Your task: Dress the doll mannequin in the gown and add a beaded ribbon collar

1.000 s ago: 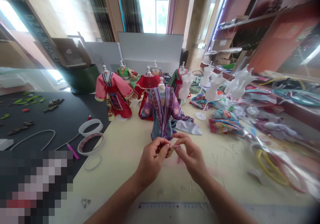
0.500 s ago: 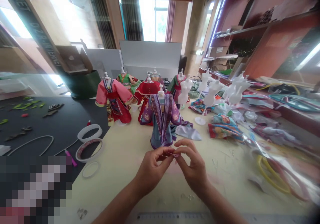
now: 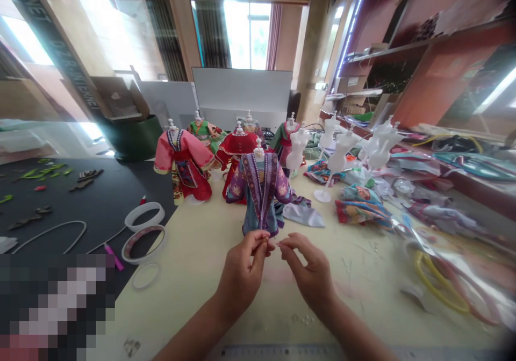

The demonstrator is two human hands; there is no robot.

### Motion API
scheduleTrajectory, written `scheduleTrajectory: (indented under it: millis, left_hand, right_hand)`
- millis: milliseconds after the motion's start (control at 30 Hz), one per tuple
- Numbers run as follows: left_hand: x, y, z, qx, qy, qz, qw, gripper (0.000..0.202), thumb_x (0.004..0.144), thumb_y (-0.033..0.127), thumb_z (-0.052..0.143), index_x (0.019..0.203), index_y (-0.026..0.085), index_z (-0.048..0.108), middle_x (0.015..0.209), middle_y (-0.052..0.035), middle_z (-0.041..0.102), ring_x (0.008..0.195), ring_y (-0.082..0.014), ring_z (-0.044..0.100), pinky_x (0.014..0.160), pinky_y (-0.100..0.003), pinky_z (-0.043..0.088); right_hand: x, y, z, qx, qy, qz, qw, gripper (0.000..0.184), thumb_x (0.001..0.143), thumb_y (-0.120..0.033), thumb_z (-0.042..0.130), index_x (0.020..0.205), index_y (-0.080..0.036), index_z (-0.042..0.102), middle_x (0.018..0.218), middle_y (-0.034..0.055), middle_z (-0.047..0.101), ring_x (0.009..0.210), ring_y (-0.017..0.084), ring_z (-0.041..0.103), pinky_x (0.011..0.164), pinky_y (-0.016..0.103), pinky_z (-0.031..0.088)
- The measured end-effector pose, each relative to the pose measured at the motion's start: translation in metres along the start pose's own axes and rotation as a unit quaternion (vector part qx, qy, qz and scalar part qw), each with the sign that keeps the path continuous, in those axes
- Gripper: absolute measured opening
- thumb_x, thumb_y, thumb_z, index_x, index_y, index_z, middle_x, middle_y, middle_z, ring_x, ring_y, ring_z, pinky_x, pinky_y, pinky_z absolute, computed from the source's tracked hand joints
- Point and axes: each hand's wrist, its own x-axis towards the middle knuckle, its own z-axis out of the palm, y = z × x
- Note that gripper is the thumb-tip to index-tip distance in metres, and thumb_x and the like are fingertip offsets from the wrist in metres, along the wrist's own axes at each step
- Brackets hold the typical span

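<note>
Toward the near edge of the tabletop (image 3: 193,280), your left hand (image 3: 242,275) pinches a tiny gold piece (image 3: 265,238) just in front of the purple-and-blue doll robe (image 3: 261,194). Your right hand (image 3: 310,275) sits just beside it, fingertips drawn together, any hold too small to tell.

**Pinched piece too small to read**

The tiny gold-coloured piece (image 3: 266,238) in the left hand (image 3: 242,275) is partly hidden by the fingertips (image 3: 258,243). A pixelated patch (image 3: 52,307) masks the lower left corner, the bottom edge cuts off the ruler (image 3: 302,353), and the plastic-wrapped heap (image 3: 455,275) at lower right is blurred
</note>
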Motion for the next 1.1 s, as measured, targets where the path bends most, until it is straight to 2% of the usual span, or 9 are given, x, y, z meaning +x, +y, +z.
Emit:
scheduleTrajectory:
  millis: [100,233,367,433,500,667,800,933,1100]
  left_hand:
    - [0.001,-0.002,-0.001,-0.005,0.028,0.006,1.0,0.027,0.085,0.023,0.043,0.111,0.019,0.048,0.085,-0.0026,0.063,0.072,-0.0126,0.059,0.069,-0.024,0.048]
    - [0.005,0.005,-0.008,-0.06,0.039,-0.045,0.996,0.021,0.086,0.023,0.038,0.102,0.018,0.052,0.071,0.0018,0.051,0.054,-0.008,0.044,0.052,-0.018,0.04]
    - [0.006,0.014,-0.011,-0.085,-0.029,-0.093,0.992,0.024,0.081,0.032,0.051,0.098,0.017,0.057,0.061,0.0046,0.042,0.052,-0.0072,0.038,0.048,-0.017,0.034]
    - [0.006,0.015,-0.01,-0.086,-0.072,-0.101,0.989,0.029,0.076,0.034,0.058,0.099,0.016,0.059,0.06,0.0044,0.043,0.054,-0.0077,0.04,0.05,-0.017,0.036]
    - [0.006,0.014,-0.008,-0.08,-0.091,-0.1,0.988,0.029,0.074,0.033,0.061,0.097,0.016,0.062,0.059,0.0038,0.046,0.054,-0.0083,0.042,0.05,-0.018,0.036]
    - [0.007,0.008,-0.005,-0.048,-0.059,-0.047,0.996,0.017,0.075,0.031,0.061,0.078,0.015,0.066,0.063,0.0,0.058,0.057,-0.0098,0.049,0.053,-0.018,0.038]
    - [0.005,0.007,-0.005,-0.006,-0.036,-0.014,0.999,0.014,0.076,0.027,0.058,0.074,0.016,0.065,0.065,-0.0004,0.061,0.056,-0.0094,0.05,0.052,-0.017,0.038]
    - [0.005,0.009,-0.004,-0.011,-0.015,-0.04,0.999,0.012,0.076,0.025,0.057,0.073,0.015,0.062,0.062,0.0009,0.058,0.053,-0.0083,0.048,0.049,-0.016,0.037]
    - [0.006,0.009,-0.005,-0.072,0.001,-0.103,0.992,0.013,0.074,0.028,0.057,0.072,0.015,0.059,0.059,0.0023,0.053,0.052,-0.0078,0.044,0.048,-0.016,0.036]
  right_hand:
    - [0.0,-0.003,-0.001,0.021,0.003,0.049,0.999,0.015,0.083,-0.02,0.053,0.068,-0.02,0.056,0.066,0.0017,0.056,0.064,0.016,0.051,0.064,0.028,0.04]
    - [0.002,-0.007,-0.004,0.051,0.008,0.088,0.995,0.018,0.083,-0.024,0.053,0.066,-0.019,0.054,0.062,0.0005,0.053,0.06,0.014,0.048,0.058,0.025,0.037]
    - [0.002,-0.006,-0.004,0.068,-0.003,0.086,0.994,0.018,0.083,-0.023,0.053,0.066,-0.018,0.055,0.062,0.0,0.052,0.059,0.013,0.047,0.057,0.024,0.037]
    - [0.001,-0.005,-0.004,0.075,-0.011,0.072,0.995,0.016,0.082,-0.022,0.054,0.067,-0.017,0.056,0.063,0.0,0.053,0.06,0.013,0.048,0.058,0.024,0.038]
    - [0.0,-0.005,-0.003,0.082,-0.022,0.057,0.995,0.013,0.082,-0.02,0.054,0.069,-0.017,0.057,0.064,0.0004,0.055,0.06,0.012,0.049,0.057,0.023,0.039]
    - [-0.001,-0.005,0.0,0.083,-0.04,0.05,0.995,0.009,0.08,-0.019,0.054,0.073,-0.016,0.059,0.067,0.0028,0.058,0.063,0.014,0.053,0.056,0.023,0.042]
    - [-0.002,-0.005,0.001,0.083,-0.045,0.079,0.992,0.008,0.079,-0.021,0.056,0.075,-0.015,0.059,0.069,0.0038,0.059,0.064,0.015,0.054,0.052,0.022,0.042]
    - [-0.002,-0.004,0.0,0.067,-0.031,0.09,0.993,0.01,0.08,-0.021,0.054,0.073,-0.015,0.06,0.068,0.0029,0.058,0.062,0.014,0.051,0.055,0.023,0.041]
    - [-0.001,-0.005,0.0,0.078,-0.032,0.122,0.989,0.012,0.079,-0.021,0.053,0.07,-0.016,0.058,0.064,0.0006,0.056,0.059,0.012,0.048,0.053,0.022,0.038]
